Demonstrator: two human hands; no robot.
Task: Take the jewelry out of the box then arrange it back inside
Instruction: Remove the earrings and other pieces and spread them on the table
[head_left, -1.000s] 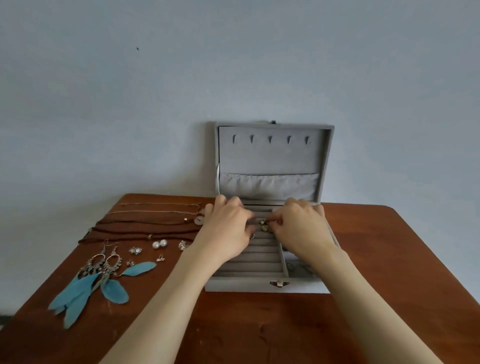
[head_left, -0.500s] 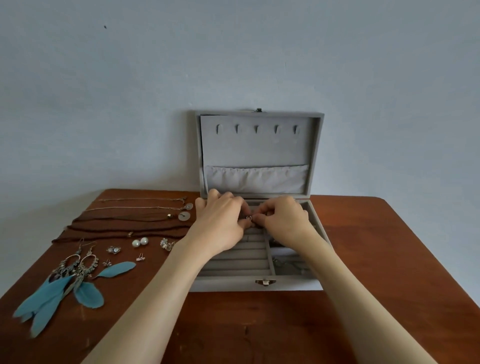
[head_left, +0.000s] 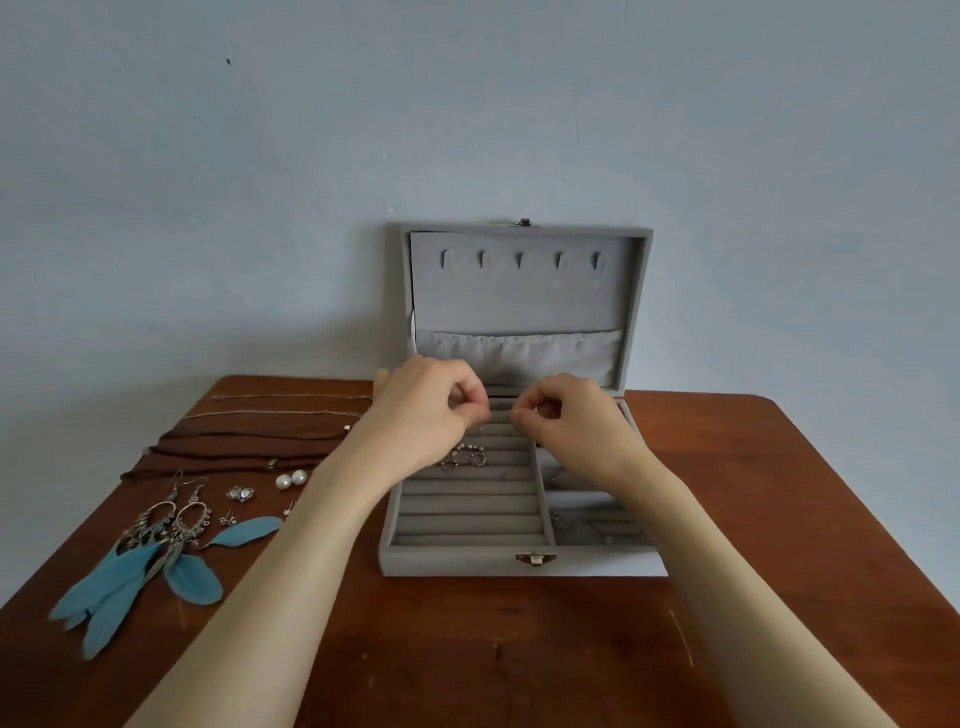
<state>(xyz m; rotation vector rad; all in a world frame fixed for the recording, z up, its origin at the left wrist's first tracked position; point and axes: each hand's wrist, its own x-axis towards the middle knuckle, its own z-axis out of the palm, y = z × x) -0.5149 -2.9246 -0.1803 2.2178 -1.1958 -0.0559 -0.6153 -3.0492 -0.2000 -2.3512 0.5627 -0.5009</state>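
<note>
A grey velvet jewelry box (head_left: 457, 564) stands open on the wooden table (head_left: 779, 493), its lid (head_left: 519, 296) upright against the wall. My left hand (head_left: 426, 415) and my right hand (head_left: 571, 421) hover over the back ring rows, a small gap between them. Each has thumb and forefinger pinched together, apparently on a tiny piece of jewelry that I cannot make out. A pair of small hoop earrings (head_left: 465, 457) lies on the ring rows just below my left hand. Thin chains (head_left: 587, 525) sit in the right compartments.
Left of the box lie blue feather earrings (head_left: 156, 551), two pearl studs (head_left: 291, 479), a small sparkling charm (head_left: 240, 492), tiny studs, thin chain necklaces (head_left: 280, 413) and brown cord necklaces (head_left: 234, 447). The wall is right behind the box.
My hands, touching fingertip to fingertip over the ring rows before, have lifted slightly and pulled apart. The hoop earrings on the rows are uncovered.
</note>
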